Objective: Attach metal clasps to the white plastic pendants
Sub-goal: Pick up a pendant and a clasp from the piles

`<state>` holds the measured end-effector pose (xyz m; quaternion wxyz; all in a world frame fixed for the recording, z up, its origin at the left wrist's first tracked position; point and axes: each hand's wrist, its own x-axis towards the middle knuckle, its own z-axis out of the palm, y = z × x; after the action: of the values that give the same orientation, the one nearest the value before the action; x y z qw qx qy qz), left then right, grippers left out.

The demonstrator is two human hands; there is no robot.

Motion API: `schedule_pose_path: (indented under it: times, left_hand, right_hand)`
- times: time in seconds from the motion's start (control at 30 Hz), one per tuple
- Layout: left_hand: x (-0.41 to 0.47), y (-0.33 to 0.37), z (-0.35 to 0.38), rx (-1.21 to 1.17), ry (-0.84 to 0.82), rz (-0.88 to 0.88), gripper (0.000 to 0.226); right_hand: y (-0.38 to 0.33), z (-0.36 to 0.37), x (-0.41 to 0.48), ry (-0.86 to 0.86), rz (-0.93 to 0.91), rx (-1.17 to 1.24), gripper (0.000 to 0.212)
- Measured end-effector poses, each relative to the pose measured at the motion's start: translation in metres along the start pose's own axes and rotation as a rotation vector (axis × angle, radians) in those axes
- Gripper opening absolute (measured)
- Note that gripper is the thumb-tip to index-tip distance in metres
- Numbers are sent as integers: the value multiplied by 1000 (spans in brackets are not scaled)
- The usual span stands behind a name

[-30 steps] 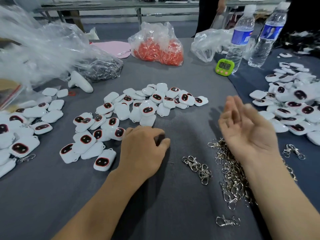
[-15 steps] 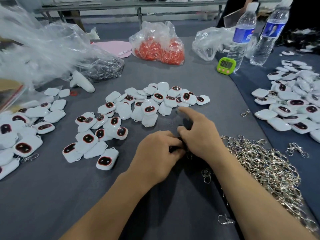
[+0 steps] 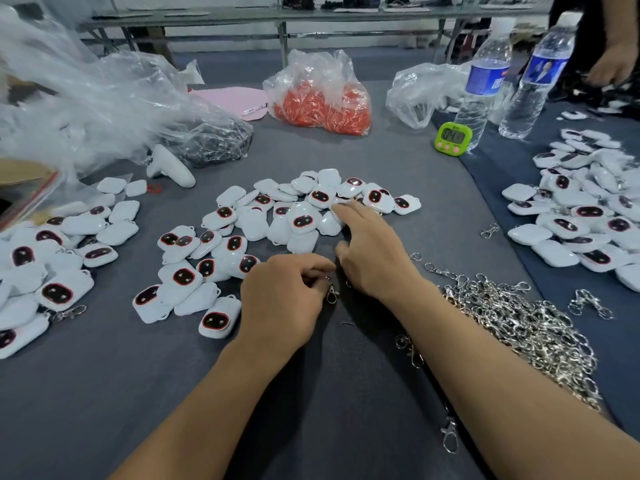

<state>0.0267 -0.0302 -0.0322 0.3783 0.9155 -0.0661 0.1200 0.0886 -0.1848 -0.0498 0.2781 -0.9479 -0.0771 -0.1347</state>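
Observation:
Several white plastic pendants (image 3: 302, 221) with dark red-rimmed faces lie in a loose pile at the table's middle. A heap of silver metal clasps (image 3: 519, 327) spreads to the right. My left hand (image 3: 284, 303) rests on the grey cloth with curled fingers and pinches one clasp (image 3: 331, 293) that hangs from its fingertips. My right hand (image 3: 372, 258) sits just beside it, index finger stretched forward and touching a pendant (image 3: 329, 223) at the pile's near right edge.
More pendants lie at the left (image 3: 52, 265), some with clasps on, and at the right (image 3: 585, 220). Behind stand a bag of orange parts (image 3: 322, 105), clear plastic bags (image 3: 104, 109), a green timer (image 3: 453, 138), two water bottles (image 3: 485, 88), and another person's hand (image 3: 611, 67).
My right hand left the clasp heap, turned palm down and came over beside my left hand, its index finger now reaching to the pendant pile. A clasp now shows at my left fingertips.

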Motion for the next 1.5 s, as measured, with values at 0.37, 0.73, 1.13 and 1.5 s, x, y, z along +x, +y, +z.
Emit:
schedule_pose_path:
  times: [0.37,0.73,1.13,1.5]
  left_hand:
    - [0,-6,-6,-145,23,3,24]
    - [-3,-1,-3,-131,140,106,26]
    - [-3,9,-2,-86,190,187,33]
    - [-6,11,-1,-179,98,159,31]
  right_hand:
    - [-14,-31,-13,-75,137,-27,35]
    - [-19,-42,-68,-74,197,140,37]
    - [-22,-50,-67,129,260,390,31]
    - [-31,-43,-69,140,212,395,15]
